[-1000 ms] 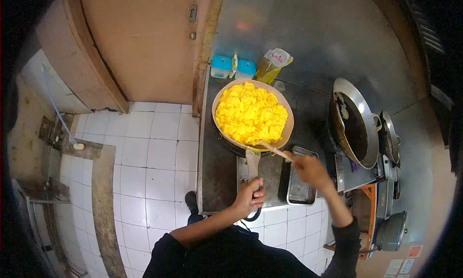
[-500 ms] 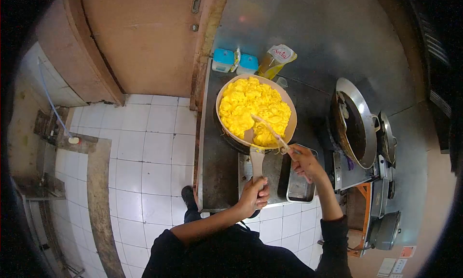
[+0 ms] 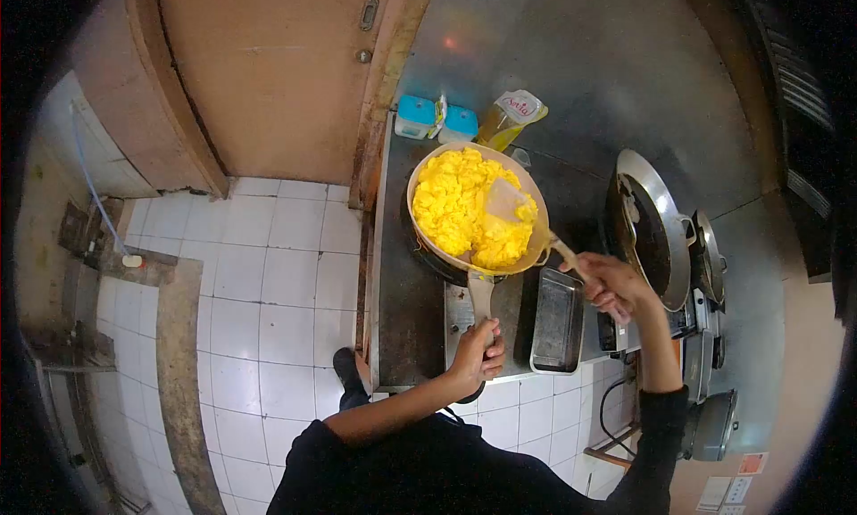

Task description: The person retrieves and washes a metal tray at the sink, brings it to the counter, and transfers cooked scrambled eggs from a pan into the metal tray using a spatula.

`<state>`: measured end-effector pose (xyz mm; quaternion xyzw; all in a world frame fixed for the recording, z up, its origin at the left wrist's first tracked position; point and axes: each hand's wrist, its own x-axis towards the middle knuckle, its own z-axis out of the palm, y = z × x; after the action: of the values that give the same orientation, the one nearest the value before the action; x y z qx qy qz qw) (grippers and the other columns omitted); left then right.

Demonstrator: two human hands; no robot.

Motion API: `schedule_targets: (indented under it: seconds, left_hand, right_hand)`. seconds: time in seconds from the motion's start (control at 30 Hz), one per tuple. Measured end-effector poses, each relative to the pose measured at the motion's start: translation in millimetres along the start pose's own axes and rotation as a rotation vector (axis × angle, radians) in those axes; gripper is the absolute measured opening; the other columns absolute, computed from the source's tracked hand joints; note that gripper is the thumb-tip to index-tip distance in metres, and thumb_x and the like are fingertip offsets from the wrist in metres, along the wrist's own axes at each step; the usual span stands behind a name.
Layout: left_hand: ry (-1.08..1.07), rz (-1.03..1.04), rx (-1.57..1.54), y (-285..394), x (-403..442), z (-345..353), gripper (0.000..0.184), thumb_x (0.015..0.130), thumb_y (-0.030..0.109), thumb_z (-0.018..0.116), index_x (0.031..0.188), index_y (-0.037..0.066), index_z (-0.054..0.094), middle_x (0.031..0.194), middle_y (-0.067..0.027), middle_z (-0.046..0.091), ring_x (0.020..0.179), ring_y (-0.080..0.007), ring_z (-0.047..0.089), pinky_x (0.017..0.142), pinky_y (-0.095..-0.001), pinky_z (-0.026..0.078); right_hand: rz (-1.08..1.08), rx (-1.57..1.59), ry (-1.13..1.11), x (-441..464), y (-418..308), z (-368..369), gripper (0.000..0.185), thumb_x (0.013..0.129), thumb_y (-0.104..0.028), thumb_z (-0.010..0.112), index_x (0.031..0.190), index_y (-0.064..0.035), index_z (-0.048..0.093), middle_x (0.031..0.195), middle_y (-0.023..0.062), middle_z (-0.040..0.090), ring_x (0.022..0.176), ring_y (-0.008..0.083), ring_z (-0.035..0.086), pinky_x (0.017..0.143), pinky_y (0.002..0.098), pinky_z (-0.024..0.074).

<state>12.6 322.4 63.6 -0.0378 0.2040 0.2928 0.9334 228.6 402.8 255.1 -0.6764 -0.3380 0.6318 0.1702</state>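
Left hand (image 3: 478,353) is gripping pan handle (image 3: 481,295); right hand (image 3: 616,286) is clutching spatula (image 3: 561,249), which is reaching into scrambled eggs (image 3: 455,198).

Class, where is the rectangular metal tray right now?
In the head view, the rectangular metal tray lies right of centre on the countertop, between the frying-pan handle and the right hand.

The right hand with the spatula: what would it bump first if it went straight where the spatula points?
Probably the pan, at its nearest rim: the spatula reaches over there. Depth is unclear, so the right hand might pass above instead.
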Motion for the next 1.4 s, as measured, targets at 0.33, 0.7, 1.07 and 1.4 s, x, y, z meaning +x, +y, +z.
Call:
schedule_targets:
  seconds: [0.33,0.7,1.07,1.4]
  left_hand:
    - [0.140,0.056,0.120,-1,-7,13,0.025,0.092,0.041,0.054,0.093,0.018,0.043,0.056,0.0059,0.033,0.041,-0.0066,0.028,0.037,-0.0243,0.022]
    - [0.098,-0.113,0.276,43,-34,-11,0.027,0.093,0.040,0.055,0.090,0.019,0.039,0.058,0.0063,0.036,0.043,-0.0060,0.032,0.038,-0.0243,0.024]
    - [0.187,-0.146,0.468,96,-58,6,0.028,0.093,0.037,0.054,0.087,0.013,0.041,0.057,0.0064,0.034,0.041,-0.0034,0.029,0.034,-0.0221,0.021]
    - [0.212,-0.170,0.445,96,-57,10,0.028,0.094,0.039,0.052,0.090,0.012,0.043,0.053,0.0061,0.033,0.037,-0.0027,0.026,0.030,-0.0206,0.019]
  right_hand:
    - [-0.410,-1.241,0.864,29,-12,20,0.021,0.092,-0.019,0.048,0.093,-0.0021,0.061,0.075,0.0229,0.064,0.072,0.0336,0.067,0.062,0.0466,0.0521]
    - [-0.493,-1.590,1.009,144,-15,-14,0.025,0.088,-0.027,0.052,0.082,-0.0068,0.065,0.075,0.0179,0.066,0.071,0.0347,0.067,0.065,0.0446,0.0547]
    - [-0.803,-1.681,0.325,171,-95,-43,0.026,0.090,-0.033,0.052,0.104,-0.0148,0.065,0.076,0.0180,0.065,0.067,0.0362,0.063,0.063,0.0491,0.0499]
    - [-1.009,-1.741,0.600,94,29,-47,0.039,0.084,-0.016,0.061,0.123,-0.0167,0.057,0.071,0.0087,0.055,0.056,0.0251,0.059,0.050,0.0370,0.0489]
